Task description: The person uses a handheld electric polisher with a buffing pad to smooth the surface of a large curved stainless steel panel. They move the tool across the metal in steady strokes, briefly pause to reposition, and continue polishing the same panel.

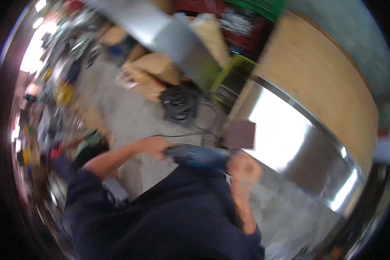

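A blue corded-looking power tool (197, 157) lies crosswise in front of my body, blurred by motion, so its exact kind does not show. Around its left end my left hand (154, 147) is closed. At the opposite end, my right hand (245, 168) has its fingers curled around the tool, though smeared. Just beyond the right hand is a flat brown square (240, 134); whether it is joined to the tool cannot be made out. A thin dark cord (177, 135) runs across behind the tool, near my left hand.
A shiny metal sheet (286, 125) lies on a large wooden board (316, 60) to the right. Ahead are a black bag-like object (177, 104), brown cardboard (154, 69), a yellow-green crate (234, 80) and a grey panel (188, 47). Clutter crowds the left; the floor (130, 112) is grey concrete.
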`<state>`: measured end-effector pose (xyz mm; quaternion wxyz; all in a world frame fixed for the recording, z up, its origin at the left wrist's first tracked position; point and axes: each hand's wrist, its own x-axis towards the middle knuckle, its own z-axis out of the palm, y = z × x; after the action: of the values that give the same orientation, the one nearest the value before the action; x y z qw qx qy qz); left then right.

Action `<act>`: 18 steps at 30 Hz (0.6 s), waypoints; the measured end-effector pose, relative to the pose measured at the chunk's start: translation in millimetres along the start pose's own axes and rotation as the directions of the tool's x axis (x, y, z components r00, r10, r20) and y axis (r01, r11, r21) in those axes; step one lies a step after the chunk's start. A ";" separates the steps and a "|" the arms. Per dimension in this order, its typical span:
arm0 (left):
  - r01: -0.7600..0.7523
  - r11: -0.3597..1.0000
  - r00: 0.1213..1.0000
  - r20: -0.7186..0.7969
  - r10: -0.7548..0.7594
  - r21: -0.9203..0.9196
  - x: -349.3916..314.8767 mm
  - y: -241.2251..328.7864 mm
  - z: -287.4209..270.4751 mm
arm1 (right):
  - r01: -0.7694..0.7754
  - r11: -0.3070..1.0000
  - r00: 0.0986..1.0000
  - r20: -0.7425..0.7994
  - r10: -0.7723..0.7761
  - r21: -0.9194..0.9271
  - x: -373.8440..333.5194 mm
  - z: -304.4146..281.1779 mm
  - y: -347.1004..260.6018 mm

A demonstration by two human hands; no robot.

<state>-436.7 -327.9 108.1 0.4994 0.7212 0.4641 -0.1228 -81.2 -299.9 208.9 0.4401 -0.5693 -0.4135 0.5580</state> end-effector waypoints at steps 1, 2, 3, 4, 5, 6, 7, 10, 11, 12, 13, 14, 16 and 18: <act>-0.056 0.998 0.998 -0.008 0.056 -0.028 6.0 12.5 17.4 | 0.072 0.997 0.995 -0.075 -0.071 0.012 -15.3 -9.6 3.7; -0.094 0.994 0.996 -0.015 0.093 -0.049 13.5 19.0 34.7 | 0.141 0.990 0.982 -0.127 -0.140 0.004 -27.8 -17.9 14.1; -0.133 0.989 0.991 -0.003 0.133 -0.060 26.8 23.9 45.7 | 0.187 0.982 0.964 -0.185 -0.189 -0.027 -39.2 -30.0 26.1; -0.165 0.985 0.985 0.043 0.168 -0.054 43.0 25.3 52.2 | 0.232 0.966 0.947 -0.198 -0.251 -0.115 -45.8 -47.2 41.7; -0.183 0.983 0.983 0.030 0.183 0.012 47.6 39.1 50.0 | 0.178 0.978 0.946 -0.253 -0.201 -0.113 -55.7 -63.7 53.7; -0.150 0.988 0.985 0.087 0.147 0.030 63.0 37.8 69.4 | 0.140 0.987 0.940 -0.304 -0.157 -0.078 -68.0 -71.7 58.2; -0.132 0.990 0.981 0.153 0.122 0.057 79.1 36.3 85.6 | 0.106 0.993 0.923 -0.369 -0.114 -0.043 -78.4 -77.6 61.6; -0.166 0.980 0.963 0.233 0.136 0.111 97.9 42.4 82.8 | 0.144 0.989 0.848 -0.513 -0.133 -0.018 -110.9 -71.9 70.2; -0.174 0.974 0.955 0.266 0.131 0.145 103.2 51.9 73.0 | 0.154 0.987 0.814 -0.561 -0.148 -0.037 -121.9 -69.6 76.1; -0.218 0.958 0.935 0.322 0.150 0.185 100.6 64.5 63.6 | 0.154 0.986 0.753 -0.637 -0.163 -0.070 -136.8 -66.3 83.9; -0.270 0.936 0.907 0.387 0.167 0.228 101.1 76.4 67.8 | 0.144 0.984 0.677 -0.716 -0.173 -0.102 -158.3 -69.3 90.9; -0.339 0.909 0.901 0.361 0.240 0.242 100.1 76.7 87.3 | 0.105 0.992 0.661 -0.740 -0.125 -0.074 -178.8 -69.5 96.4; -0.414 0.867 0.887 0.338 0.315 0.278 108.0 56.3 106.5 | 0.085 0.996 0.645 -0.761 -0.070 -0.020 -199.4 -61.4 113.8; -0.423 0.833 0.884 0.362 0.295 0.356 113.5 53.0 99.6 | 0.094 0.996 0.603 -0.796 -0.055 0.002 -221.2 -41.5 126.7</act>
<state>-305.1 -352.7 20.6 0.4073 0.8609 0.2017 -0.2288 -50.1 -548.6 146.6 0.6129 -0.7303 -0.1862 0.2376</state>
